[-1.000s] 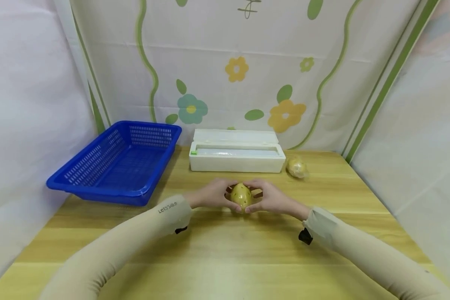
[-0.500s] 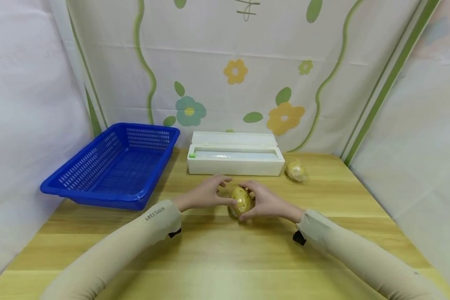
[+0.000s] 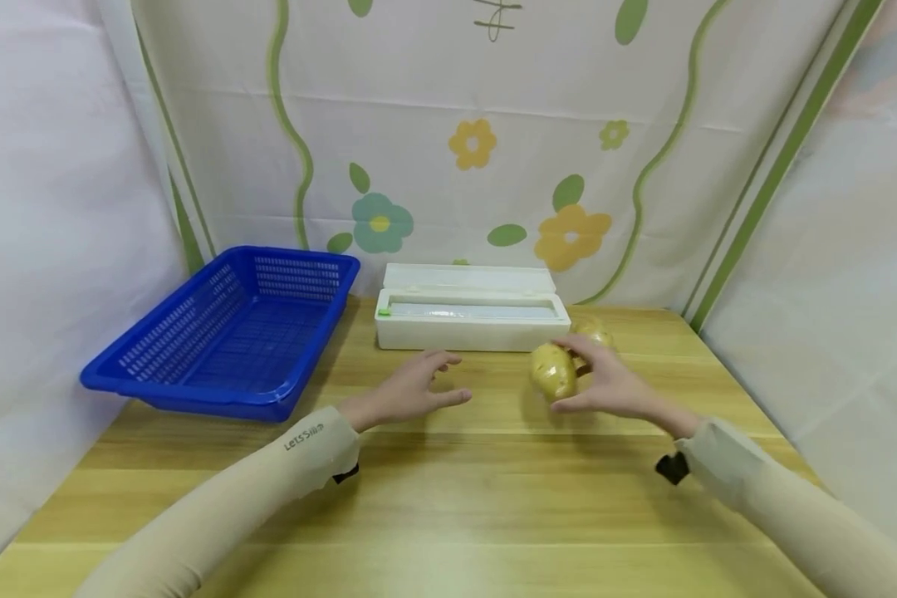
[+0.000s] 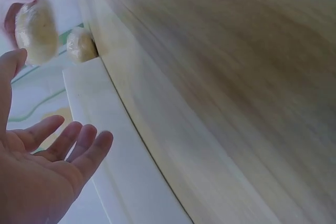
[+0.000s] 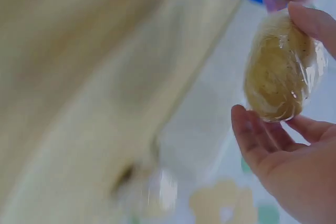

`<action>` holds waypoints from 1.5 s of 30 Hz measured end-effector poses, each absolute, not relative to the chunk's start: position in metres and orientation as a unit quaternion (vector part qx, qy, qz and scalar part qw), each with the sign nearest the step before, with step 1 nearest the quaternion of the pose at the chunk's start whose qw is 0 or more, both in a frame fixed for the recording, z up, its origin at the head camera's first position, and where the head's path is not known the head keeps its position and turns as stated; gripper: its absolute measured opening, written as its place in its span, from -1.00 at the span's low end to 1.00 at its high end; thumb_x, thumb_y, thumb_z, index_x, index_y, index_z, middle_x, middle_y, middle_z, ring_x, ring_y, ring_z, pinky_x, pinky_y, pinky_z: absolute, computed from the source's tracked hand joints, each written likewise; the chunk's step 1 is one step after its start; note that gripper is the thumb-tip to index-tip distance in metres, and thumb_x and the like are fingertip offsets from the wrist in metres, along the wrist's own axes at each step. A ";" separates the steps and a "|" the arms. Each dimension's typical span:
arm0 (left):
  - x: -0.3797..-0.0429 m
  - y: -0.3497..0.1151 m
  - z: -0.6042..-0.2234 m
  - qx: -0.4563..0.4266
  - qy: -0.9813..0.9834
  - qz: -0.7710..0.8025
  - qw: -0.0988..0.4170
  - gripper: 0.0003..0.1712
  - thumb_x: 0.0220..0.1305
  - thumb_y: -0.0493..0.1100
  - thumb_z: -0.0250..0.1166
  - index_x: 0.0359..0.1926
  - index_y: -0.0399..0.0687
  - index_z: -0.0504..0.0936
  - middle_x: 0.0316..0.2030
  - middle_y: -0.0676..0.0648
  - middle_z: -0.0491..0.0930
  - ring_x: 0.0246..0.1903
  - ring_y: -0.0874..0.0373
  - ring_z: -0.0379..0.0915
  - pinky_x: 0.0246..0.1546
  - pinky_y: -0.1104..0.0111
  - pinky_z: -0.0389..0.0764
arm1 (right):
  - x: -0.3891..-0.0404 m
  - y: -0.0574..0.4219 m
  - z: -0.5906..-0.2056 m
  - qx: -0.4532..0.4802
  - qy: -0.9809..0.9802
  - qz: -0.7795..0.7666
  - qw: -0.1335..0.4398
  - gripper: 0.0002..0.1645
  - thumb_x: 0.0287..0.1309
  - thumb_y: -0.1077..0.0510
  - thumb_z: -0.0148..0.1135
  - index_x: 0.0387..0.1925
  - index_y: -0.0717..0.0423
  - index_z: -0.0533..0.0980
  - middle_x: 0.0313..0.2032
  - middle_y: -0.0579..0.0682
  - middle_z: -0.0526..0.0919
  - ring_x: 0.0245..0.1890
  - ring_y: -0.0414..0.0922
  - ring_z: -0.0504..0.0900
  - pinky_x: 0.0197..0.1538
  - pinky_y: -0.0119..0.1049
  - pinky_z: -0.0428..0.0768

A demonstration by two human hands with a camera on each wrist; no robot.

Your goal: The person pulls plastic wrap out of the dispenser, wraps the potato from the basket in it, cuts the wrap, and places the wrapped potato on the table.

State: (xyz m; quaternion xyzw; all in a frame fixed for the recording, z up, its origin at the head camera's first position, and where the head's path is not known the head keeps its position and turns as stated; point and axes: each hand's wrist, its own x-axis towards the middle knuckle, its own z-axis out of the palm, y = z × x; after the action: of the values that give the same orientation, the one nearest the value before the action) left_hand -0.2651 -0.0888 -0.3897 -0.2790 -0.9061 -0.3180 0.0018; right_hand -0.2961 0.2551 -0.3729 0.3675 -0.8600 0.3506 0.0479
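Observation:
Between thumb and fingers, my right hand grips a yellow potato at the right of the table. Clear plastic wrap covers this potato, shiny and creased in the right wrist view. Just behind the hand sits a second wrapped potato, partly hidden by the fingers in the head view. My left hand holds nothing; its fingers are spread and relaxed, thumb apart, in front of the white box. In the left wrist view the left palm shows bare, with the gripped potato beyond it.
A long white box with its lid raised stands at the back middle, a roll of clear film inside. A blue plastic basket stands at the left. Flowered cloth hangs behind the wooden table.
Both hands were on the potato; the left let go and stayed near the middle. The right hand has carried the potato to the right, toward the second one.

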 end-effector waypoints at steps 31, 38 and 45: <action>-0.258 -0.092 -0.395 -0.294 -0.910 -0.292 0.021 -0.26 0.35 0.21 0.23 0.32 -0.21 0.41 0.28 -0.14 0.38 0.29 -0.04 0.23 0.25 0.08 0.30 | -0.394 0.412 -0.379 0.184 -0.919 0.339 -0.079 0.23 -0.01 0.07 0.54 0.49 0.33 -0.03 0.35 0.37 0.10 0.28 0.32 0.19 0.14 0.11 0.41; -0.257 -0.094 -0.400 -0.287 -0.914 -0.286 0.010 -0.30 0.38 0.17 0.22 0.32 -0.21 0.41 0.29 -0.14 0.37 0.29 -0.06 0.22 0.25 0.06 0.29 | -0.399 0.412 -0.389 0.197 -0.919 0.330 -0.084 0.21 -0.01 0.14 0.52 0.48 0.36 -0.04 0.33 0.41 0.12 0.24 0.31 0.25 0.02 -0.12 0.52; -0.255 -0.097 -0.400 -0.279 -0.915 -0.290 0.026 -0.36 0.39 0.09 0.24 0.30 -0.24 0.42 0.27 -0.19 0.37 0.26 -0.09 0.27 0.22 0.05 0.34 | -0.397 0.406 -0.392 0.205 -0.926 0.307 -0.080 0.25 -0.02 0.20 0.49 0.47 0.43 -0.13 0.38 0.49 0.05 0.31 0.35 0.16 0.20 0.13 0.35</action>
State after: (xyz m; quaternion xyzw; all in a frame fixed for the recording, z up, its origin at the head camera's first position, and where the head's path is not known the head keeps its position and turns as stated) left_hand -0.2546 -0.0972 -0.3997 -0.2788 -0.9150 -0.2904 0.0262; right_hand -0.3967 0.4062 -0.3916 0.2055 -0.9259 0.3069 -0.0795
